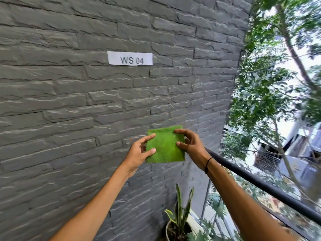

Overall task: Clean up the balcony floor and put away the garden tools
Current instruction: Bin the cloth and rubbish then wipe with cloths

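A square green cloth (165, 145) is held up in front of a grey stone-brick wall (69, 101). My left hand (139, 152) pinches its left edge between thumb and fingers. My right hand (189, 143) pinches the right edge, with a black band on that wrist. Both arms are stretched forward at chest height. No garden tools and no floor are in view.
A white label reading "WS 04" (130, 58) is stuck on the wall above the cloth. A black railing (260, 185) with glass runs along the right side. A potted snake plant (178, 216) stands below by the wall corner. Trees and buildings lie beyond the railing.
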